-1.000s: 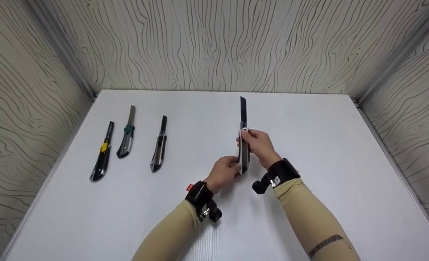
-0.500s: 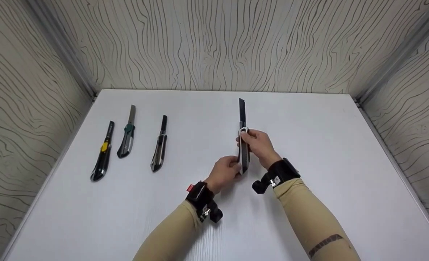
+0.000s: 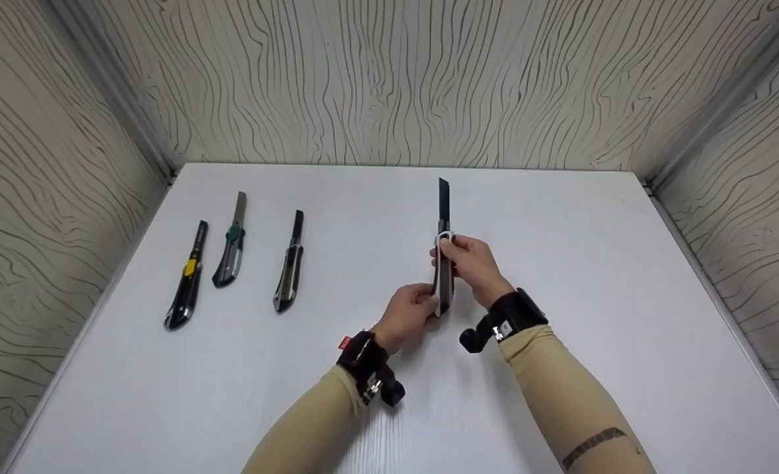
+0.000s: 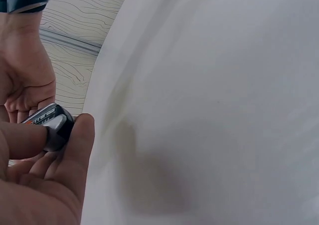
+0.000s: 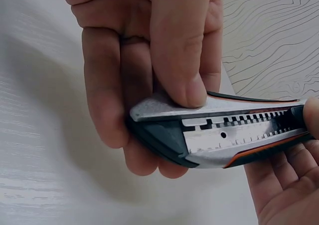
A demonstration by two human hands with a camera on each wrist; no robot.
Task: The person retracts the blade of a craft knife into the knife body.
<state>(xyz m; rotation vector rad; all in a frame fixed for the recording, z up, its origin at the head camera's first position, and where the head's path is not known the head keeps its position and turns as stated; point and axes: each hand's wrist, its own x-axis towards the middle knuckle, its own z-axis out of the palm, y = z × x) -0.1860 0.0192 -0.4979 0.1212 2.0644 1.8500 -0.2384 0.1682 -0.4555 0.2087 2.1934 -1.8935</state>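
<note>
A utility knife [image 3: 445, 283] with a silver, dark and orange handle points away from me above the white table. Its long dark blade [image 3: 444, 201] is extended. My left hand [image 3: 404, 317] pinches the butt end between thumb and fingers, as the left wrist view shows at its lower left. Farther up the handle, my right hand [image 3: 475, 266] grips the knife, thumb on the slider. In the right wrist view the toothed slot of the handle [image 5: 224, 135] faces up, with the left thumb pressing the rim; only part of the right hand [image 5: 294, 180] shows there.
Three more utility knives lie on the table [image 3: 593, 296] to the left: one with a yellow slider [image 3: 184, 296], one with a green slider [image 3: 231, 257], and a black and silver one [image 3: 289, 280]. All have blades out. Wood-grain panels stand at the back and both sides.
The held knife's blade tip has swayed slightly left, then back to the right. Both hands keep their hold almost in place; the three other knives have not moved.
</note>
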